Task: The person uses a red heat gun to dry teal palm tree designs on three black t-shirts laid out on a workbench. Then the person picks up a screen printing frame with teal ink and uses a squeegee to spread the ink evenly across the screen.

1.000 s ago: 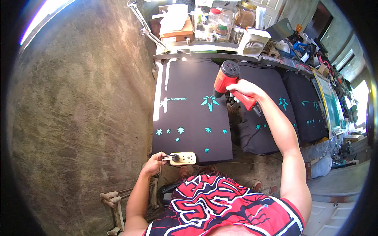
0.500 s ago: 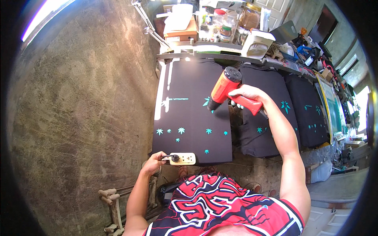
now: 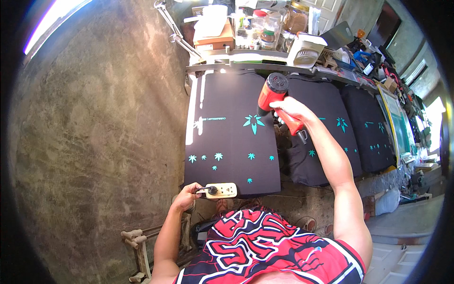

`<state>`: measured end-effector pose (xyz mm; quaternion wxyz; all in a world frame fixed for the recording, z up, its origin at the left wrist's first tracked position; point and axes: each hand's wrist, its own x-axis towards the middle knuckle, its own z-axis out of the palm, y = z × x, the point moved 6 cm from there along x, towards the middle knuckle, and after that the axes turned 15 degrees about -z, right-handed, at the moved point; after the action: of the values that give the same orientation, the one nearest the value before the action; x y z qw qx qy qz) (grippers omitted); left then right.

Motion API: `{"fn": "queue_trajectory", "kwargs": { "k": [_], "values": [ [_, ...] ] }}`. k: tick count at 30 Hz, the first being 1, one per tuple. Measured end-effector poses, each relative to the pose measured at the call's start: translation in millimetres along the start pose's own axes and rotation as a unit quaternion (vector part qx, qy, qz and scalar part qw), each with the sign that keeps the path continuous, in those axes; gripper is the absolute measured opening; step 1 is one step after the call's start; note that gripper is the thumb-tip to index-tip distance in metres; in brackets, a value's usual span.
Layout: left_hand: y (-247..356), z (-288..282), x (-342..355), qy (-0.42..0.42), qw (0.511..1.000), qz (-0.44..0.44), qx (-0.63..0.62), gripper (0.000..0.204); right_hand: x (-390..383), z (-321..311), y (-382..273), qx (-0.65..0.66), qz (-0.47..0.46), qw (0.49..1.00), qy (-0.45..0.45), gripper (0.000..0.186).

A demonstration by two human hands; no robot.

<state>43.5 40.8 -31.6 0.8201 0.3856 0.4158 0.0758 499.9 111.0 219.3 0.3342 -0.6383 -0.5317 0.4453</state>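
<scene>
My right hand is wrapped round the handle of a red and black heat gun, its dark nozzle tilted down over the right part of a black shirt. The shirt lies flat and bears green leaf prints, with a large leaf print just below and left of the nozzle. Near the shirt's front edge my left hand grips a cream power strip by its left end. A black plug sits in one of its sockets.
Two more black printed shirts lie to the right, beside a framed screen. Behind them a shelf carries jars, boxes and a small white fan. A rough wall stands on the left, with a wooden rack low beside me.
The heat gun in my right hand has moved up and slightly right, its nozzle swinging away from the large leaf print, which now shows whole. My left hand keeps the power strip nearly in place.
</scene>
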Motion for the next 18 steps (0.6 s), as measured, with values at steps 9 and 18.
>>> {"fn": "queue_trajectory", "kwargs": {
  "k": [9, 18],
  "values": [
    [4.4, 0.2, -2.5, 0.001, 0.999, 0.012, 0.042, 0.025, -4.2, 6.8, -8.2, -0.026, -0.016, 1.0, -0.002, 0.037],
    [2.8, -3.2, -1.4, -0.006, 0.999, 0.016, 0.039, 0.026, -10.5, 15.2, -0.3, -0.03, 0.006, 1.0, 0.008, 0.035]
  ]
}}
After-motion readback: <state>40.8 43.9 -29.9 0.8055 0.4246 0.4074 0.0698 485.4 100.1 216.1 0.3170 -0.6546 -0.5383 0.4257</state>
